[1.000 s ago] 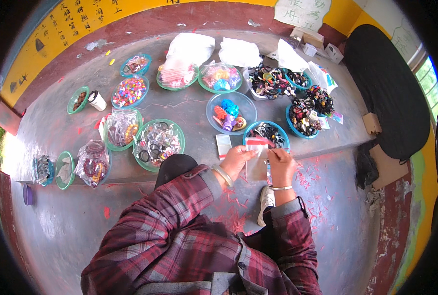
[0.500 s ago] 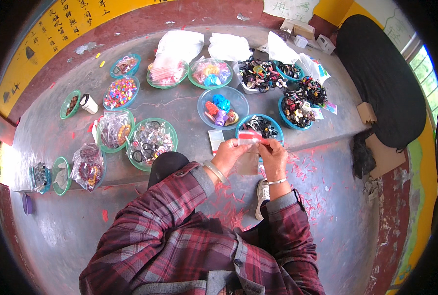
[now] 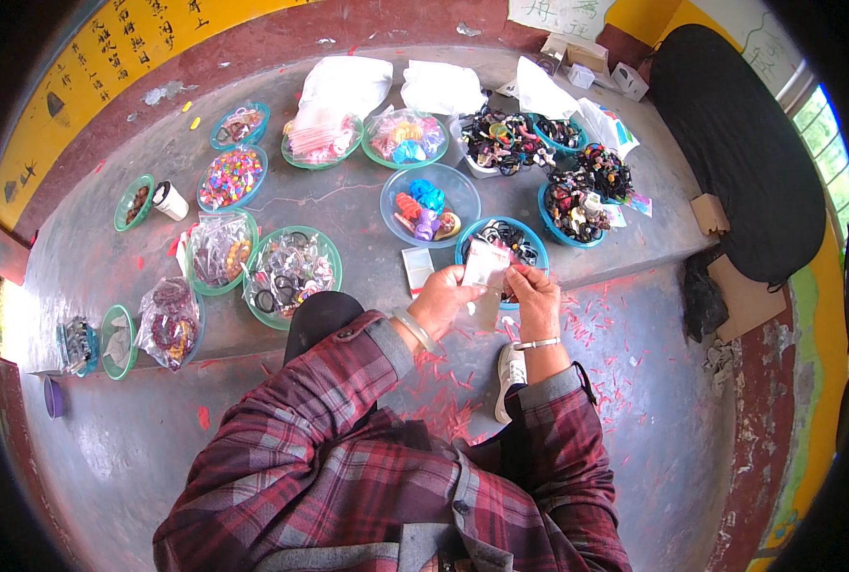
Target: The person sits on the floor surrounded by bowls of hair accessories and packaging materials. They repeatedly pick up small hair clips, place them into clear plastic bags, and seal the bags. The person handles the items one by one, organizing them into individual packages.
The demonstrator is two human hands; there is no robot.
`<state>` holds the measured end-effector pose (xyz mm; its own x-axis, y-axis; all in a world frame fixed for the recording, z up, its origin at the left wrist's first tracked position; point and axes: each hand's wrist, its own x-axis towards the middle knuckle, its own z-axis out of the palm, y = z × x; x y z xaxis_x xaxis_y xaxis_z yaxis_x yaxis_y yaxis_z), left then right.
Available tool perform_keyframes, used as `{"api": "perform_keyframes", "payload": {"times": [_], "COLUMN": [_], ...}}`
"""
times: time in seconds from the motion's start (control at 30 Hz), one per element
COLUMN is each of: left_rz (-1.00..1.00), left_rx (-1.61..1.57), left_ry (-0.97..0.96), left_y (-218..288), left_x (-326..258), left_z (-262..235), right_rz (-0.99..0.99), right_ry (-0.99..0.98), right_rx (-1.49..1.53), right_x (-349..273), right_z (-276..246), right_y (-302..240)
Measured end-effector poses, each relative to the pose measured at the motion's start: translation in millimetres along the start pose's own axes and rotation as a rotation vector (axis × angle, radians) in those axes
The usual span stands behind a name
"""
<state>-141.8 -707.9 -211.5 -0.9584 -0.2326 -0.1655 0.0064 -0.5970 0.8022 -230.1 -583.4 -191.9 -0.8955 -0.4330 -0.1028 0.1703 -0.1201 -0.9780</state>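
A small clear plastic bag with a whitish top part is held up before me, its see-through lower part hanging down. My left hand pinches the bag's left edge. On the right edge, the fingers of my right hand are closed around the bag. Right behind it stands a blue bowl of black hair ties, partly hidden by the bag and fingers. Beside my left hand, a flat clear packet with a red edge lies on the ledge.
A clear blue bowl holds colourful pieces. More bowls stand leftward, including a green bowl of wrapped hair ties. White plastic bags lie behind. A dark padded object leans at right. Red scraps litter the floor near my shoe.
The top of the bag has turned: its red band faced me before, and now a whitish face shows. Both hands still grip it in nearly the same place.
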Motion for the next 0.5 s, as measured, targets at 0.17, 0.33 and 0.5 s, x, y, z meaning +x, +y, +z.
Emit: {"api": "perform_keyframes", "payload": {"times": [0.17,0.33,0.5], "left_rz": [-0.093,-0.085,-0.035], "left_rx": [-0.050,-0.010,-0.021], "left_ry": [0.034,0.043,0.062], "left_y": [11,16,11], "left_x": [-7,-10,-7], "left_z": [5,5,5], "right_rz": [-0.090,-0.091,-0.120], "right_ry": [0.004,0.017,0.025], "right_rx": [-0.089,-0.065,-0.092], "right_x": [-2,-3,-1], "right_z": [3,5,1], "right_y": [-4,-9,-5]}}
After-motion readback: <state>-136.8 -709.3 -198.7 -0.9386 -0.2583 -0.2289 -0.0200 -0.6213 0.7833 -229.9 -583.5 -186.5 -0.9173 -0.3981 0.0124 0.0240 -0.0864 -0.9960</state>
